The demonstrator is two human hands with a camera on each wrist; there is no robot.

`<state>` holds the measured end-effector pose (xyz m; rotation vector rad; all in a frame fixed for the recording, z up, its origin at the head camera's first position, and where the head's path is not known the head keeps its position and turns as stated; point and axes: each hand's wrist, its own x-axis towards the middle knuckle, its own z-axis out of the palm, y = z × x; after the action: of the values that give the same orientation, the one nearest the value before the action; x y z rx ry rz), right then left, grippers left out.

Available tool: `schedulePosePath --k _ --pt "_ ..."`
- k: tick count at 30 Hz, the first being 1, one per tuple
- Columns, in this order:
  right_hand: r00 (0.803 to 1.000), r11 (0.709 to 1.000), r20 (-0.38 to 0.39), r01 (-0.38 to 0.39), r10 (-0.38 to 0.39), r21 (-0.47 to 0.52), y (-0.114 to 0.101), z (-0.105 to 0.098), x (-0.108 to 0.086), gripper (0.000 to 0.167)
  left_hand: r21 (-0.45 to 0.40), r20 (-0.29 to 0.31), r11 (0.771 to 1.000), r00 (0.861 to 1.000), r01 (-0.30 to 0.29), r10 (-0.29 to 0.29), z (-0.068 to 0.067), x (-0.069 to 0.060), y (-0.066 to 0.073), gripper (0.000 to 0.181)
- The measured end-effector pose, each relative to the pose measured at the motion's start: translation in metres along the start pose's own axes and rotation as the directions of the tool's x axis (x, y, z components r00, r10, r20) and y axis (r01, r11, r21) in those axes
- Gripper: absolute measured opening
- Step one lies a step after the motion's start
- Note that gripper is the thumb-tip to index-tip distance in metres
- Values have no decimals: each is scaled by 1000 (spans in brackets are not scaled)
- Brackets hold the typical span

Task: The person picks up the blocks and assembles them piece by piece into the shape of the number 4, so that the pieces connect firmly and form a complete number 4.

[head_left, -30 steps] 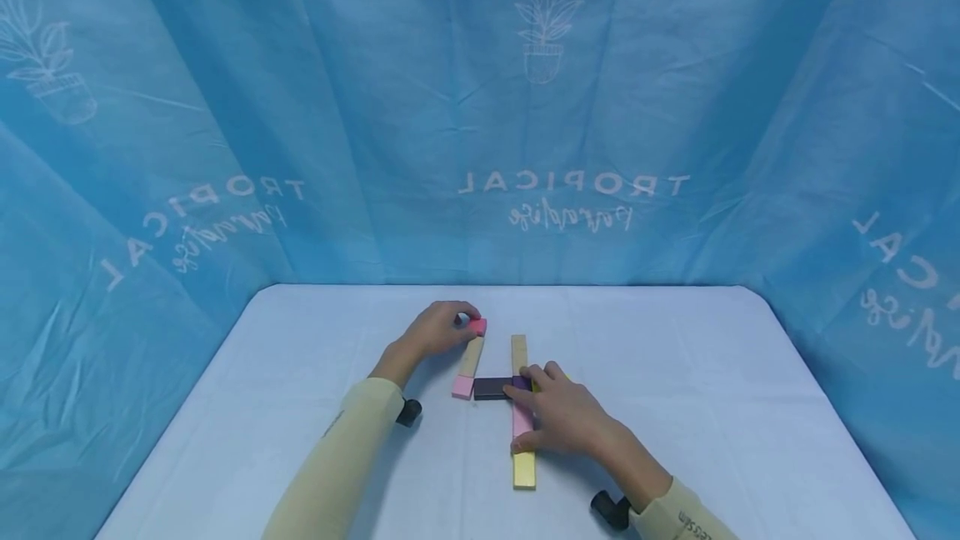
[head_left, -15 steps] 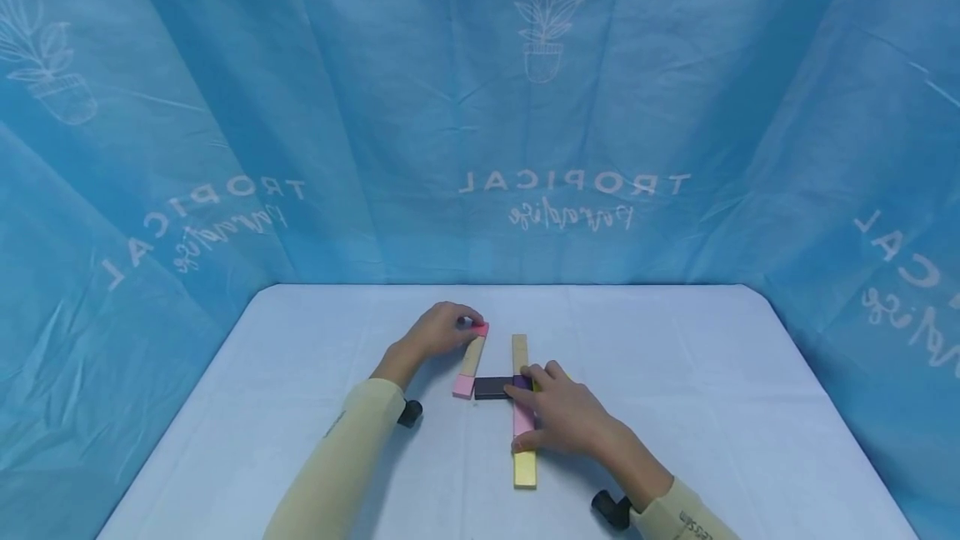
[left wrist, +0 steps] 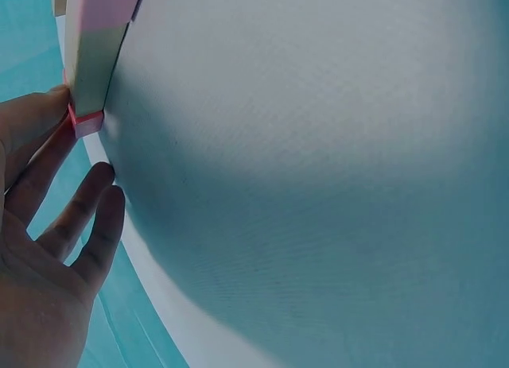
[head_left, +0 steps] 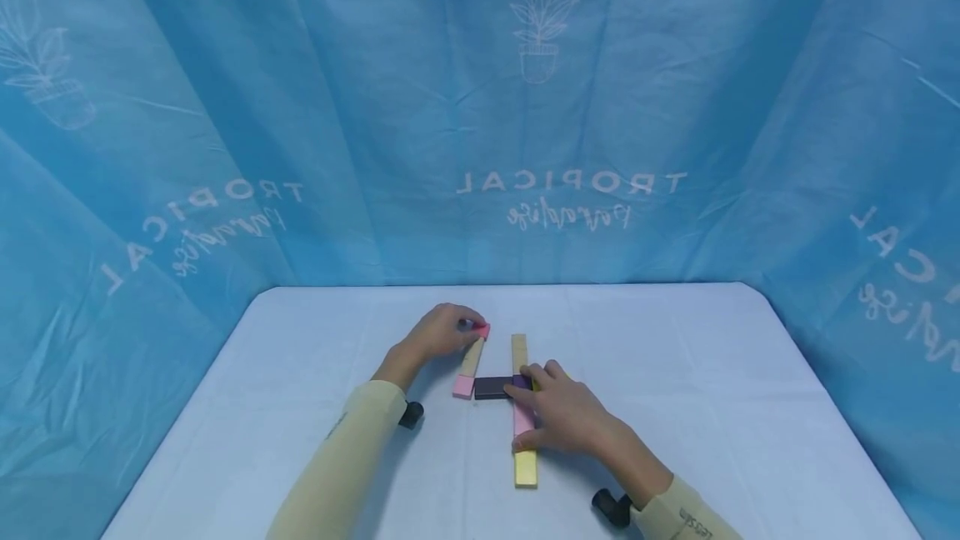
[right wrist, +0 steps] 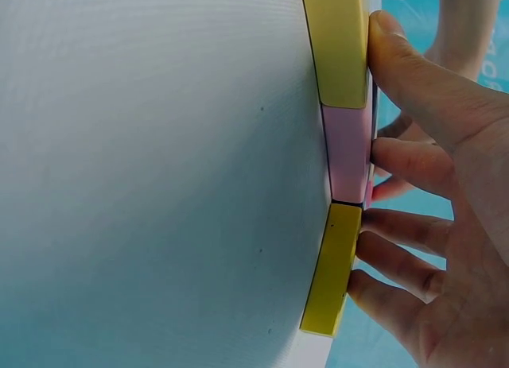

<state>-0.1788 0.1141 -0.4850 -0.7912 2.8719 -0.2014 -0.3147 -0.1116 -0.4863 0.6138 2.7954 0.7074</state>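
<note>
In the head view my left hand [head_left: 438, 329] pinches a red block [head_left: 483, 330] between thumb and fingers. This red block [left wrist: 87, 125] touches the end of a plain wooden block [head_left: 472, 357], which leads to a pink block [head_left: 463, 387]. My right hand [head_left: 566, 413] rests over a straight row: plain wood [head_left: 519, 352], purple [head_left: 521, 382], pink [head_left: 522, 419] and yellow [head_left: 526, 470]. Its thumb and fingers are spread along the blocks. In the right wrist view, the fingers touch another yellow block [right wrist: 330, 269], mostly hidden from the head view.
A black block [head_left: 491, 388] lies crosswise between the slanted left row and the right row. All rests on a white-covered table [head_left: 660, 348]. Blue printed curtains [head_left: 570, 123] stand behind and at both sides. A black wrist camera [head_left: 611, 509] sits below the right wrist.
My left hand and the red block have shifted very slightly right and toward me, lining up with the slanted wooden block. The right hand and its row stay put.
</note>
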Motion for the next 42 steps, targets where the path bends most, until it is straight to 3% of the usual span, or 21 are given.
schedulePosePath --k 6,17,34,42 --pt "1000 1000 2 3 -3 -1 -1 -1 -1 87 -6 -7 1000 1000 -3 3 1 -1 -1 23" --pt "1000 1000 4 10 -10 -11 1 -2 1 88 79 -39 996 999 -33 36 -4 -2 2 24" --pt "1000 1000 21 22 -22 0 -1 -5 0 87 27 -87 999 996 19 -17 -4 -16 -4 26" --pt "1000 1000 13 24 -24 19 -2 -6 0 85 17 -73 999 996 50 -48 -2 -21 -4 30"
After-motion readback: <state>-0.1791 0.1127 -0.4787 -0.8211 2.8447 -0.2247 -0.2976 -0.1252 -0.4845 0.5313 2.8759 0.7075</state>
